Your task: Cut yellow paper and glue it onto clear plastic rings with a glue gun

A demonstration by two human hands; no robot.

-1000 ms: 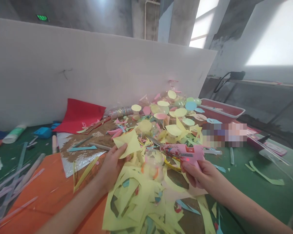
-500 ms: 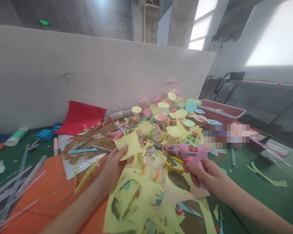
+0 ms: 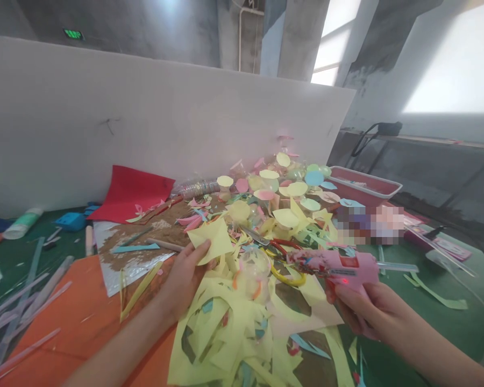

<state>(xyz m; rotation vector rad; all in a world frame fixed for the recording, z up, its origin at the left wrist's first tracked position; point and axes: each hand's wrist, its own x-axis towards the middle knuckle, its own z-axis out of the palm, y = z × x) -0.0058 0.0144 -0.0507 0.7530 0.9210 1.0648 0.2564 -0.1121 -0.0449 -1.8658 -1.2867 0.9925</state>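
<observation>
While the left hand (image 3: 184,279) pinches a yellow paper piece (image 3: 213,238) between thumb and fingers, the right hand (image 3: 373,312) is closed round the grip of a pink glue gun (image 3: 339,265). Gun body sits above and just left of the right hand, barrel roughly level, nozzle pointing left, red light lit on its side. Paper piece sticks up from the left fingertips, up and right of the palm. Between the two hands: a clear plastic ball (image 3: 255,264) on yellow paper scraps (image 3: 226,333), apart from the nozzle. Just beyond the nozzle lie scissors (image 3: 280,252); contact with the gun, cannot tell. Under the left forearm: orange sheet (image 3: 64,317). Under the right: green table (image 3: 435,322).
</observation>
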